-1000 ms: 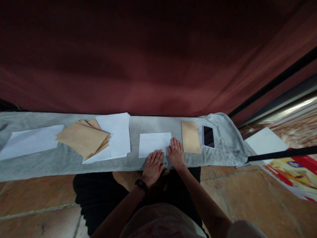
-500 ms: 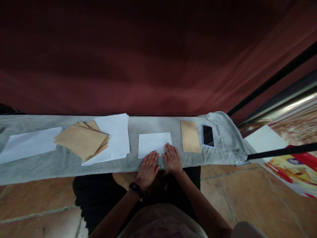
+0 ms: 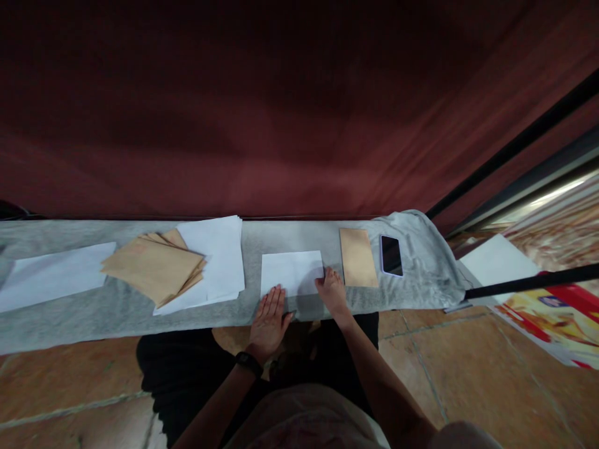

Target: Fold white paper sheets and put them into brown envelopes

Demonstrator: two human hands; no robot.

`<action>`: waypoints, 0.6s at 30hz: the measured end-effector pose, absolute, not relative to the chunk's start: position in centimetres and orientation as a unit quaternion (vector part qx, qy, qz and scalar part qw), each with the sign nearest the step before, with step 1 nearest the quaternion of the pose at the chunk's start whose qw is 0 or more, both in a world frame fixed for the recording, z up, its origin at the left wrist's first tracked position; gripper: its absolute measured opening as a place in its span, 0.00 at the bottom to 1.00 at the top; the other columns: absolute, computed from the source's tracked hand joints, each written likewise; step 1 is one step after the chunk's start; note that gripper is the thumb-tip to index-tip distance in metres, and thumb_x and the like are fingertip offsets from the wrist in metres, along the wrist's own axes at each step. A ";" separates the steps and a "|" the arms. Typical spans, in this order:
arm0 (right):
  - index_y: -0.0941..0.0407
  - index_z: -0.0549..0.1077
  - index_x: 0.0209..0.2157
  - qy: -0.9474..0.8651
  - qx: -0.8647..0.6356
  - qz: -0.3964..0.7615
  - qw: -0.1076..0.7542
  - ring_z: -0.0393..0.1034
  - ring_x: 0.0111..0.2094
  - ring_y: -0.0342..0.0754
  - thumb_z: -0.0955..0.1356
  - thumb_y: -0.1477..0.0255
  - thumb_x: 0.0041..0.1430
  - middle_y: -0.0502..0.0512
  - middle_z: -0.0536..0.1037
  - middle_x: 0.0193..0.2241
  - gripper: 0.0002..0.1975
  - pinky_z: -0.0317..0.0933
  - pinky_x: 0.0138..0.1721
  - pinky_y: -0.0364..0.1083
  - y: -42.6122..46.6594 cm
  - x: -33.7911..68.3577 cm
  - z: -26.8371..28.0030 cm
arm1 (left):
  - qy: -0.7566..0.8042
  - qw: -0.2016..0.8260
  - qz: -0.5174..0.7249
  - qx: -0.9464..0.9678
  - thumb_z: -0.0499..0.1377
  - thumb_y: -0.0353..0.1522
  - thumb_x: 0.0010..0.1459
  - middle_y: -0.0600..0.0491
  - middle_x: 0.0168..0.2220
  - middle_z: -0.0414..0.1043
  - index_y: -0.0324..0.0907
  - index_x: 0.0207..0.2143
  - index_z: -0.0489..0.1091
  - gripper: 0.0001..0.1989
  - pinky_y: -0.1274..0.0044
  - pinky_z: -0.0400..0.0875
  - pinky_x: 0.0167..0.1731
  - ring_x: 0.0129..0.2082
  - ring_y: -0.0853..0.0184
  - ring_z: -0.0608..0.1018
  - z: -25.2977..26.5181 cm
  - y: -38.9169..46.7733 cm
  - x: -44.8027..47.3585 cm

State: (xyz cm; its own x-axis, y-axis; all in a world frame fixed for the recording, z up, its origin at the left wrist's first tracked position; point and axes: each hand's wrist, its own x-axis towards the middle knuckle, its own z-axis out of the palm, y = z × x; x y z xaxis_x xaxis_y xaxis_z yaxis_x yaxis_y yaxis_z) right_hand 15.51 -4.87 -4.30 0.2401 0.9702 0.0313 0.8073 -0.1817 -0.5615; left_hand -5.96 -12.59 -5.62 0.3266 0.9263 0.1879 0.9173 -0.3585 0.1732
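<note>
A white sheet of paper (image 3: 291, 269), apparently folded, lies in front of me on the grey cloth. My left hand (image 3: 270, 317) rests flat at its lower left corner, fingers stretched out and tips on the paper. At the lower right corner, my right hand (image 3: 332, 290) has its fingers curled in, closed on the paper's edge. The fingertips of that hand are partly hidden. Just right of my right hand lies a brown envelope (image 3: 358, 257), flat on the cloth.
A phone (image 3: 391, 255) lies beyond the envelope. To the left, several brown envelopes (image 3: 152, 265) overlap a stack of white paper (image 3: 219, 252), with another white sheet (image 3: 56, 274) farther left. Grey cloth (image 3: 135, 318) covers the narrow surface. A dark red curtain (image 3: 281, 181) hangs behind.
My right hand has gone from lying flat on the lower edge to curling at the paper's right corner. My left hand has slid left along the lower edge, staying flat.
</note>
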 end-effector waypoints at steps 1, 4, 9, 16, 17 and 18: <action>0.62 0.73 0.51 -0.586 -0.747 0.189 0.250 0.76 0.41 0.60 0.65 0.72 0.60 0.67 0.81 0.41 0.18 0.68 0.44 0.53 -4.7 15.5 -4.2 | 0.566 0.019 0.130 0.814 0.46 0.42 0.71 0.40 0.71 0.55 0.35 0.71 0.52 0.32 0.61 0.56 0.69 0.72 0.56 0.58 -5.6 -12.6 -6.0; 0.58 0.76 0.42 -0.588 -0.729 0.224 0.269 0.76 0.32 0.54 0.63 0.71 0.62 0.58 0.81 0.31 0.12 0.68 0.34 0.48 -4.1 15.5 -3.7 | 0.566 0.033 0.140 0.811 0.46 0.42 0.71 0.41 0.71 0.56 0.38 0.72 0.50 0.32 0.60 0.57 0.69 0.71 0.56 0.58 -5.6 -12.6 -6.1; 0.56 0.74 0.43 -0.605 -0.677 0.249 0.337 0.74 0.30 0.47 0.59 0.66 0.71 0.51 0.80 0.30 0.15 0.68 0.32 0.42 -3.0 15.7 0.3 | 0.597 0.078 0.212 0.770 0.44 0.40 0.72 0.42 0.73 0.50 0.39 0.74 0.41 0.32 0.60 0.56 0.69 0.73 0.57 0.54 -4.8 -12.3 -6.3; 0.51 0.75 0.49 -0.755 -0.441 0.141 0.464 0.73 0.55 0.49 0.61 0.71 0.72 0.56 0.79 0.51 0.12 0.67 0.58 0.51 -4.5 15.9 4.7 | 0.607 0.170 0.372 0.681 0.46 0.39 0.73 0.48 0.75 0.43 0.48 0.74 0.43 0.31 0.59 0.50 0.71 0.74 0.58 0.50 -3.4 -11.6 -7.7; 0.51 0.75 0.48 -0.788 -0.420 0.127 0.433 0.72 0.56 0.48 0.61 0.73 0.72 0.55 0.79 0.52 0.13 0.67 0.60 0.51 -5.0 15.8 3.9 | 0.609 0.181 0.389 0.667 0.45 0.39 0.73 0.49 0.75 0.43 0.49 0.74 0.44 0.30 0.60 0.49 0.71 0.74 0.59 0.50 -3.5 -11.6 -8.0; 0.52 0.75 0.49 -0.814 -0.404 0.109 0.402 0.72 0.57 0.48 0.60 0.74 0.72 0.55 0.79 0.52 0.14 0.66 0.61 0.52 -5.6 15.8 2.9 | 0.612 0.188 0.407 0.652 0.45 0.39 0.73 0.50 0.75 0.44 0.50 0.73 0.45 0.29 0.61 0.49 0.71 0.74 0.60 0.51 -3.6 -11.6 -8.4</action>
